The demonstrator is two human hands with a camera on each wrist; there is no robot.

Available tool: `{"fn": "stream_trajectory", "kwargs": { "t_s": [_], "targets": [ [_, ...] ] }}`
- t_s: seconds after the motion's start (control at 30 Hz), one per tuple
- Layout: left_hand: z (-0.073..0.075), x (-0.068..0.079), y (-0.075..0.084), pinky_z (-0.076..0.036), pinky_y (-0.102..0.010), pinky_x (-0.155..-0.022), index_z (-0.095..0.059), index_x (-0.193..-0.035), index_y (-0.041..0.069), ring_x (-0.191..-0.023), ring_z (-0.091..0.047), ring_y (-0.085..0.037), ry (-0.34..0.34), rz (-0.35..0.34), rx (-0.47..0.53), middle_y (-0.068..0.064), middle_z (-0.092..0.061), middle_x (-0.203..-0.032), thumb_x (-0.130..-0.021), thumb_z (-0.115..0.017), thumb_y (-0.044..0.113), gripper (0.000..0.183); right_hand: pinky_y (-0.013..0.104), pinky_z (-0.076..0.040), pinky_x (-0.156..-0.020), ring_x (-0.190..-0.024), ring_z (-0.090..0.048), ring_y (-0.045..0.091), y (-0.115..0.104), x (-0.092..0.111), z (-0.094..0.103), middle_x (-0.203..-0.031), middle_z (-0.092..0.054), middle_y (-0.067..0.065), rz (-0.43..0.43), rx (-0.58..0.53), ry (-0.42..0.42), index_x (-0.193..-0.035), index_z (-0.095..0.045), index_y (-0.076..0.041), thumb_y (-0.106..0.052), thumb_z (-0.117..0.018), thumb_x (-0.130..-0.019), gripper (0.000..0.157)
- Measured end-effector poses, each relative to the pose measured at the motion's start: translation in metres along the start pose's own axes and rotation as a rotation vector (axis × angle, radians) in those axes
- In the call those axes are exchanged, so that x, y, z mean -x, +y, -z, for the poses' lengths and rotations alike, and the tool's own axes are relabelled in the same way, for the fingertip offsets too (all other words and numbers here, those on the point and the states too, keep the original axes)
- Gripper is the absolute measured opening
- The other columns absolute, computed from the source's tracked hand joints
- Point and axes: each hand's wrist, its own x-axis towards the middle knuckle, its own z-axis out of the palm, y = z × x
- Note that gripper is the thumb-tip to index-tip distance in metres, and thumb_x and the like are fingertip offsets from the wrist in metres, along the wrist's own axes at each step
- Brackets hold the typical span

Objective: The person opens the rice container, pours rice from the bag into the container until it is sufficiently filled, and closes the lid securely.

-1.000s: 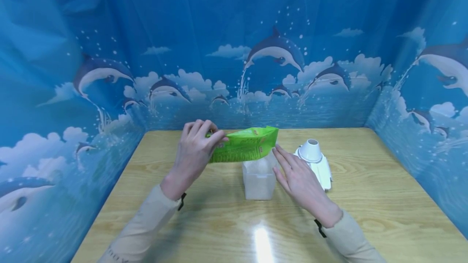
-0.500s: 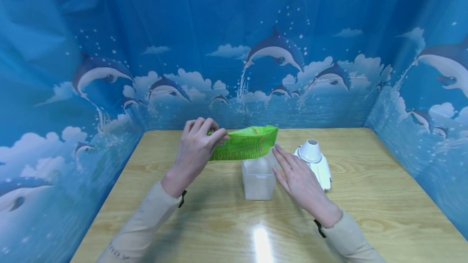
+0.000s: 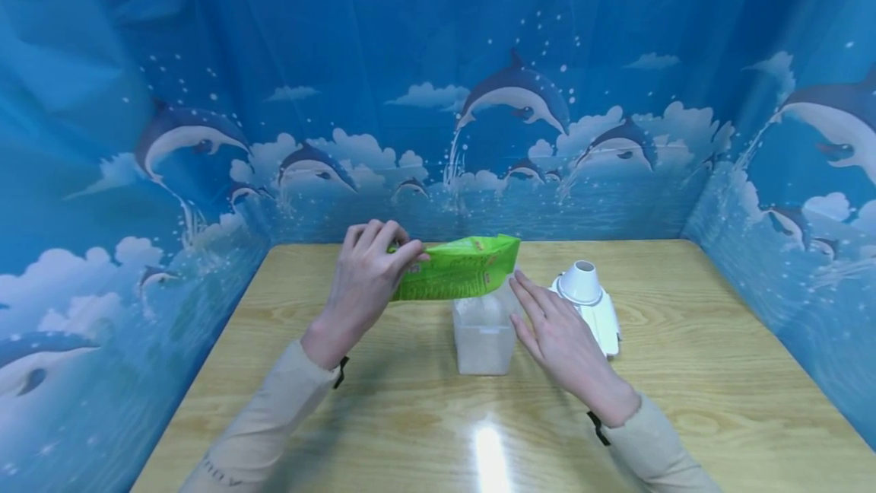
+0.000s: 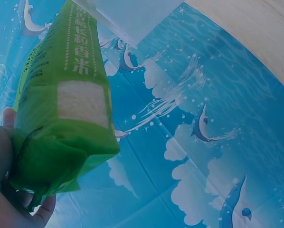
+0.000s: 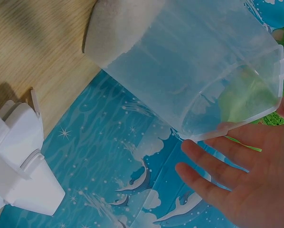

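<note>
My left hand grips one end of a green rice bag, held nearly level with its other end over a clear plastic container. In the left wrist view, a window in the bag's side shows white grains. The container stands upright on the table; the right wrist view shows white rice in its lower part. Beside the container's top, my right hand has its fingers extended, fingertips at the rim and close to the bag's end. The bag's mouth is partly hidden behind the rim and hand.
A white plastic part with a cone-shaped spout stands on the wooden table, just behind and right of my right hand. Blue dolphin-print curtains enclose the table at the back and both sides.
My left hand and the rice bag have risen very slightly since a second ago, and more of the container's opening shows under the bag. The right hand has stayed in place.
</note>
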Motion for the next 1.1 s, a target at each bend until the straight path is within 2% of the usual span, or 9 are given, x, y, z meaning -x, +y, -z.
{"fn": "stream_trajectory", "kwargs": {
  "t_s": [1.1],
  "targets": [
    [0.0016,-0.0011,0.0005,-0.048,-0.045,-0.082,-0.071,-0.091,0.018,-0.086,-0.057,-0.026,-0.009,-0.007,0.014,-0.005,-0.063,-0.089,-0.098,-0.064,0.031,0.016,0.056,-0.046,-0.107,-0.129,-0.054,0.040,0.0001,0.0006,0.0000,-0.155,-0.044,0.017,-0.006,-0.001,-0.008,-0.151,-0.043,-0.002,-0.035,-0.044,-0.108,0.055]
  ]
}}
